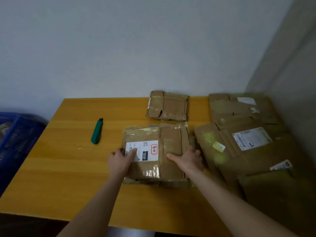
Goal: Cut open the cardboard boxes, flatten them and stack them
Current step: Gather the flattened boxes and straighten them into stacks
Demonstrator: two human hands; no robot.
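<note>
Yellow wood-grain table [68, 168] fills the corner of a pale grey room, its near edge cutting across the bottom of the view, with two bare forearms reaching in over it. The left hand [119, 161] grips the left edge of a flattened box [171, 139] lying at the middle of the table, its thumb laid flat on top across a white shipping label [145, 149] and its fingers tucked round the edge out of sight. The right hand [189, 160] holds the opposite, right edge the same way, thumb stretched out on the taped top and fingers curled over the side. More cardboard layers show under this box along its near and far edges, though how many I cannot tell. Just beside it on the right lies a pile of larger flattened boxes [256, 159], overlapping one another, several carrying white labels, reaching back to the side wall. Left of the held box and well apart from it, a green utility knife [96, 131] lies on the bare wood. Farther back, near the table's far edge, sits a smaller flattened box [171, 106], apart from the others. Beyond the table's left side stands a blue plastic crate [18, 134], and behind everything rises the plain wall [119, 48].
</note>
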